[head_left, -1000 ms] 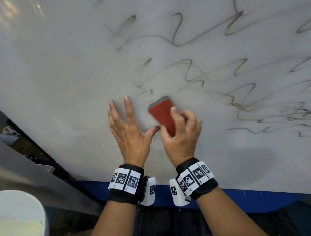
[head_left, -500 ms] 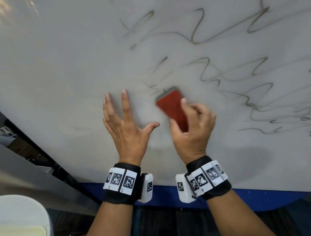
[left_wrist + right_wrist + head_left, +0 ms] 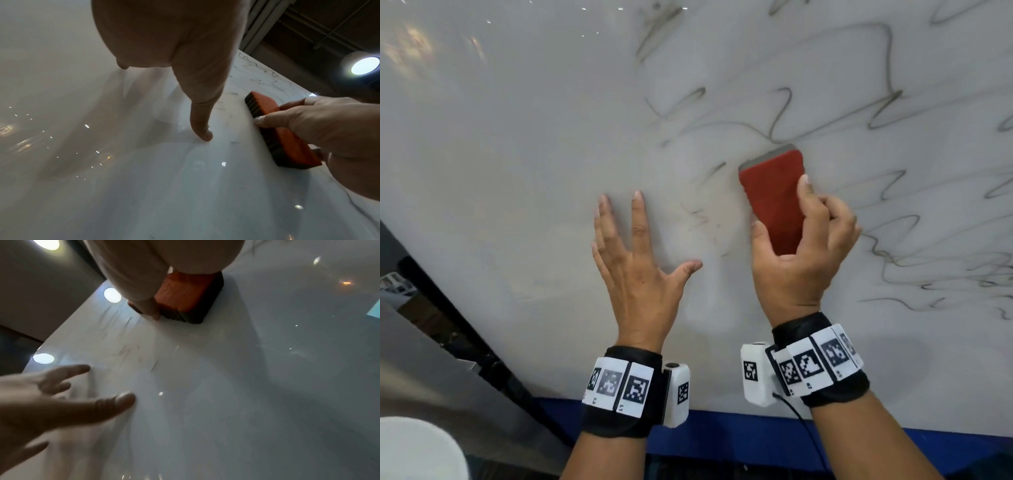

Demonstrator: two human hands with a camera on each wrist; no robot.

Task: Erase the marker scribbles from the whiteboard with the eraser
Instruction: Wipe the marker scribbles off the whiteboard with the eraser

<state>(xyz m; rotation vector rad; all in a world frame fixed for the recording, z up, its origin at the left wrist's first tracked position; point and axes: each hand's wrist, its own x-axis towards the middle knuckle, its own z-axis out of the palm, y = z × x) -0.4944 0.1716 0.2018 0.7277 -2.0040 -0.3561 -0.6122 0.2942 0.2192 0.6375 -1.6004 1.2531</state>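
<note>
We see the whiteboard [image 3: 500, 144] filling nearly the whole head view, its glossy surface catching small ceiling reflections. Dark marker scribbles [image 3: 887, 113] loop across the board from about twelve o'clock round to three o'clock, with a few faint broken strokes left toward the centre. Along the bottom edge, at six o'clock, runs a blue rim [image 3: 739, 435].

Our left hand [image 3: 640, 274] lies at the centre of the view, fingers straight and spread, thumb out toward three o'clock, its fingertips touching the board and holding nothing. Our right hand [image 3: 801, 260] sits just to the three o'clock side of it, thumb and curled fingers clamped on the long sides of the red eraser [image 3: 774, 198]. The eraser lies with its dark felt face against the board, its free end pointing to twelve o'clock and touching the lowest loop of the scribbles.

Both wrists wear black bands with square printed markers [image 3: 619, 387].
</note>
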